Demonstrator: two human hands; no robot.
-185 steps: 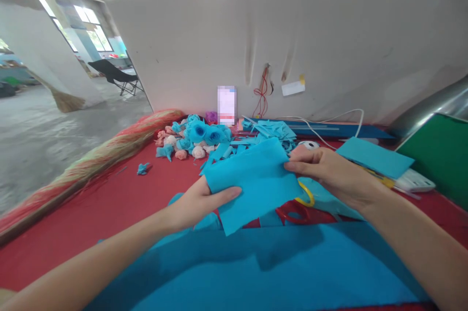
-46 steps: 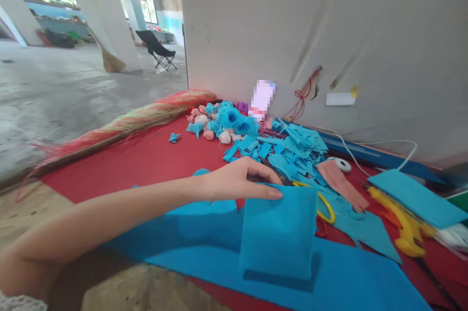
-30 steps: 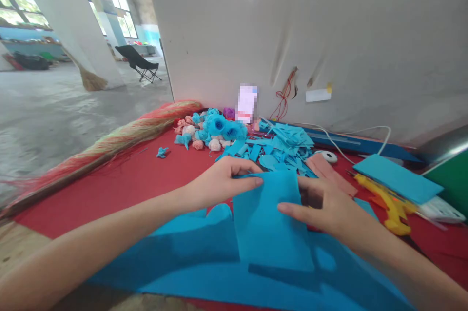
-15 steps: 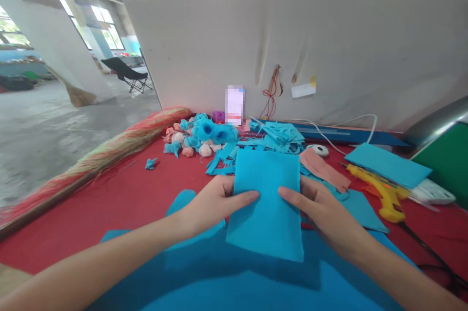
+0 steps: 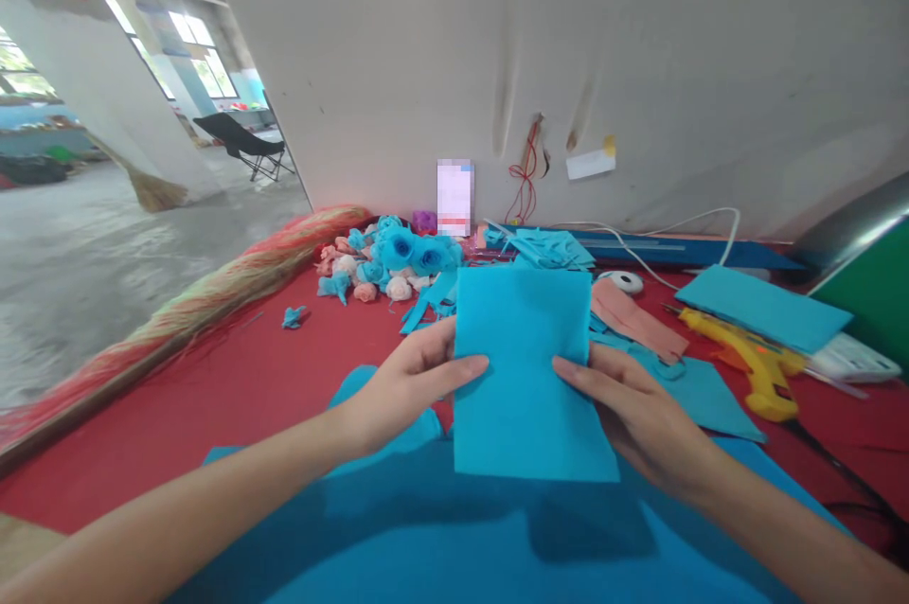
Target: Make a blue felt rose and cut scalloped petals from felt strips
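Observation:
A rectangular sheet of blue crepe paper (image 5: 525,415) is held up in front of me, over a larger blue surface (image 5: 426,547). At its left edge my left hand (image 5: 418,381) pinches it, thumb on the near face and fingers behind. My right hand (image 5: 617,396) grips the right edge the same way. The fingers behind the paper are partly hidden. Beyond the sheet lie blue paper strips (image 5: 550,249) and a heap of blue, white and pink paper flowers (image 5: 394,254).
To the right are a yellow glue gun (image 5: 763,372), a flat blue paper piece (image 5: 767,306), pink paper (image 5: 635,318) and a white tape roll (image 5: 619,282). A phone (image 5: 454,197) leans against the white board (image 5: 383,93). A long fringed bundle (image 5: 213,292) borders the red table's left side.
The blue sheet has risen slightly and its lower edge has swung to the right. Both hands keep their hold, a little farther apart. The whole view has shifted slightly.

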